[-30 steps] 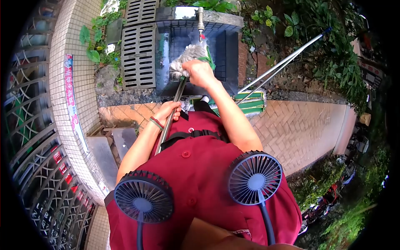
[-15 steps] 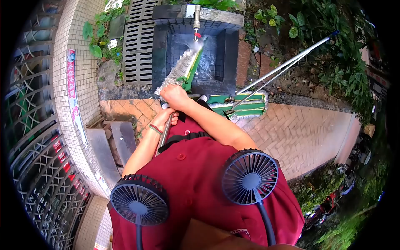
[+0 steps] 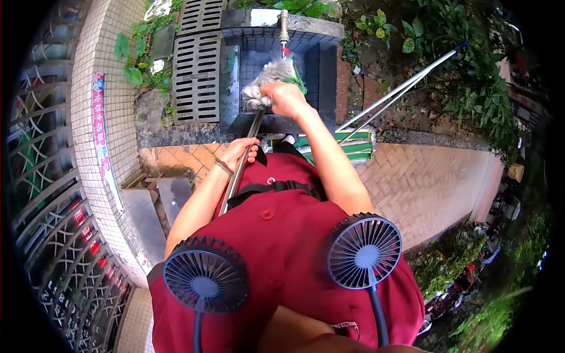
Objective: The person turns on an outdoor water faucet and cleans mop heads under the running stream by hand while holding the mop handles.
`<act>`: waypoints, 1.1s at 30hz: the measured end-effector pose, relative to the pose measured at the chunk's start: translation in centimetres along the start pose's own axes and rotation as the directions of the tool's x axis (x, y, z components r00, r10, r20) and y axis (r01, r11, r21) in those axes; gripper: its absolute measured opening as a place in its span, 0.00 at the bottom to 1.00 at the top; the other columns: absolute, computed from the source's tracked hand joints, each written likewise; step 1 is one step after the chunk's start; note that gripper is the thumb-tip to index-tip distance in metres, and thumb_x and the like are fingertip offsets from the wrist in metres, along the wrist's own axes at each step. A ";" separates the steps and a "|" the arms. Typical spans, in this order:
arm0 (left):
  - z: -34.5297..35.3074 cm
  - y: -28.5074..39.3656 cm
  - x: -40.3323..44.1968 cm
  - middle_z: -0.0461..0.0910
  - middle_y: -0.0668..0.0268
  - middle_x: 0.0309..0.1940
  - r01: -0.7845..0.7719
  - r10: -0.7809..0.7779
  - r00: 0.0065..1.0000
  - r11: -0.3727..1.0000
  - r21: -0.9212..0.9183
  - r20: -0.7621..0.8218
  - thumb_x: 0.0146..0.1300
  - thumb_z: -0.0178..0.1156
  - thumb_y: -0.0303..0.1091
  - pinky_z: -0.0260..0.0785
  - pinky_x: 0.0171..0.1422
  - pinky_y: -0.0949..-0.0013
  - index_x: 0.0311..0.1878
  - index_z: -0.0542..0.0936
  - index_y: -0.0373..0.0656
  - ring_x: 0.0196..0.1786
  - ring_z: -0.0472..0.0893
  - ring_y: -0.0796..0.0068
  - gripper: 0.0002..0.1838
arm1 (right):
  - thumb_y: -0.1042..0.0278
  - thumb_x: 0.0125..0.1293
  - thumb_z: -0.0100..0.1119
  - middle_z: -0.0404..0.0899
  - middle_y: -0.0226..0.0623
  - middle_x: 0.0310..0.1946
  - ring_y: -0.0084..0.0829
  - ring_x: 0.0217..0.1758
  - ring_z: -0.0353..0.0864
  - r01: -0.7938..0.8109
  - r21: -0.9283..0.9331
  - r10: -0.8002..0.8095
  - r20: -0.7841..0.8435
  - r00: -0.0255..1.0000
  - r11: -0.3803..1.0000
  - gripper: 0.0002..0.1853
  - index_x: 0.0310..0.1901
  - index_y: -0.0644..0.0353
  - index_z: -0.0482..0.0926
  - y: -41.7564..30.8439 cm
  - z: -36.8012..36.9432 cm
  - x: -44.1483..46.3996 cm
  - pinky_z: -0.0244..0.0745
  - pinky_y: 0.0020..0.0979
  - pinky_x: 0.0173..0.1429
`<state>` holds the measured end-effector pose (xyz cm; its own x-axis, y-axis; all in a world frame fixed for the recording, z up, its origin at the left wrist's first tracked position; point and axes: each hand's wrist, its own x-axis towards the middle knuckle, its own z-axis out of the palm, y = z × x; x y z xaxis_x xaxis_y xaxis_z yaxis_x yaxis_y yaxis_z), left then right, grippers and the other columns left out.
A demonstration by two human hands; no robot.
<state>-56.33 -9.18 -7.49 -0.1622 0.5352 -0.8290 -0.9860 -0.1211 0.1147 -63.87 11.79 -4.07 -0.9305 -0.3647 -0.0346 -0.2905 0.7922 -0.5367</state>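
Both the left hand (image 3: 240, 153) and the right hand (image 3: 285, 100) are occupied: left fingers curl around a metal pole (image 3: 255, 126), apparently steadying it, while right fingers close on the near end of the fringed mop head (image 3: 271, 75), seemingly to control its angle. How hard the right fingertips press I cannot tell, since they are hidden. The mop head sits inside the dark square basin (image 3: 325, 82), below the tap (image 3: 284, 32), probably so water lands within the walls. Green-backed mops (image 3: 359, 144) lie on the brick paving (image 3: 424, 182) alongside, poles slanting towards the plants, presumably out of the way.
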 end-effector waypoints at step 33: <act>-9.7 -2.4 -5.4 0.67 0.69 0.23 0.136 -0.120 0.989 0.967 0.216 -0.085 0.65 0.46 0.32 0.55 0.17 0.83 0.32 0.64 0.42 0.18 0.62 0.85 0.06 | 0.77 0.39 0.57 0.74 0.39 0.31 0.43 0.41 0.74 -0.213 0.112 0.212 0.023 0.977 0.971 0.17 0.36 0.59 0.73 -14.5 14.4 -7.9 0.72 0.40 0.39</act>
<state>-52.70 -19.91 -8.62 -0.0389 0.4733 -0.8801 -0.9838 0.1358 0.1166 -49.13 -3.84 -8.14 -0.9656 -0.1995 -0.1668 -0.0585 0.7915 -0.6083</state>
